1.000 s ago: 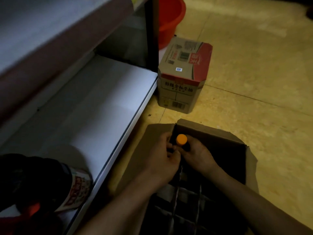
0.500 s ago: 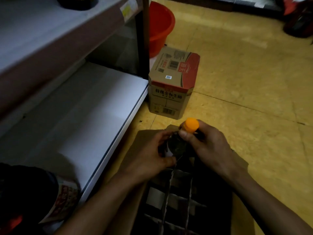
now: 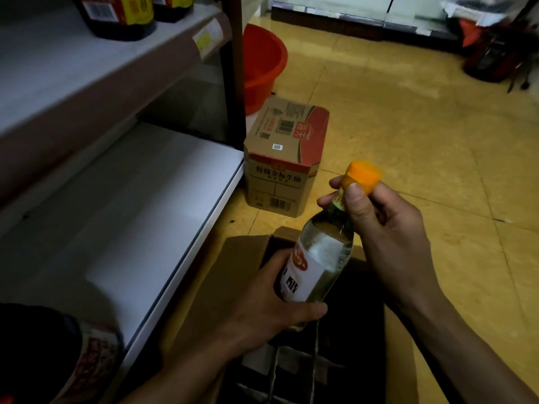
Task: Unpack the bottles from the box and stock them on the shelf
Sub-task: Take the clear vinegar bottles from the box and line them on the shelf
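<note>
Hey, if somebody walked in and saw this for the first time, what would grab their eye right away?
Probably the clear bottle with its bright orange cap, held in the middle over the open box: the left hand grips its body and the right hand its neck. Next, the red bucket on the floor behind the shelf post, with a sealed carton in front of it. The lower shelf on the left is mostly bare.

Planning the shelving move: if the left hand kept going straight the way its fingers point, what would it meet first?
The left hand points right, wrapped around the clear bottle. Beyond it, probably the right forearm, though depth is unclear.
</note>
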### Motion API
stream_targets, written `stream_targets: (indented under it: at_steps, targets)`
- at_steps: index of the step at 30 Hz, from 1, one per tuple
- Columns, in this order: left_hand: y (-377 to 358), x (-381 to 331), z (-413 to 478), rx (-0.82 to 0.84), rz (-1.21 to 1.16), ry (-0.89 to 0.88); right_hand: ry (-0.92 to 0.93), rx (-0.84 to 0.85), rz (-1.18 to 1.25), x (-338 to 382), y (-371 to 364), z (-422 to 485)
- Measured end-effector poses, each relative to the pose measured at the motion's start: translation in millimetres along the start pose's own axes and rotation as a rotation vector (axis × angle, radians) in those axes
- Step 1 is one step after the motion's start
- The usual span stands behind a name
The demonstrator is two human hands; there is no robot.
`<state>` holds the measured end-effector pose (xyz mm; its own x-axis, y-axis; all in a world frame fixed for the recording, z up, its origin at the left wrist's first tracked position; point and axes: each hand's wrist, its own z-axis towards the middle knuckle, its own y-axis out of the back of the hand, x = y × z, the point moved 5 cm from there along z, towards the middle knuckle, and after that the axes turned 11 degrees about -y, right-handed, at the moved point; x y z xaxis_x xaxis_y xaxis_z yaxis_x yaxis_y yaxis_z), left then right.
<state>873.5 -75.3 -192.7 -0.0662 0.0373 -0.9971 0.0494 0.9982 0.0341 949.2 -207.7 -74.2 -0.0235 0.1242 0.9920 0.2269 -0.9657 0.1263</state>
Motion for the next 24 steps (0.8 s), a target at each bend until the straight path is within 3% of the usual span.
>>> stream_targets:
  at_steps: [7, 11, 16, 19, 24]
  targets:
    - [5, -12, -3, -0.114, -0.078, 0.014, -0.189, 0.2, -0.156, -30, -29, -11]
    - [2, -22, -2, -0.134, -0.081, -0.01, -0.244, 0.144, -0.162, -37, -33, -14]
    - [9, -28, -1, -0.067, -0.105, 0.025, -0.309, 0.091, 0.142, -38, -27, -15]
    - [9, -32, -3, 0.068, -0.138, 0.082, -0.343, 0.17, 0.317, -33, -27, -12]
    - [12, -34, -8, 0.143, -0.259, 0.139, -0.363, 0.316, 0.54, -29, -26, -7]
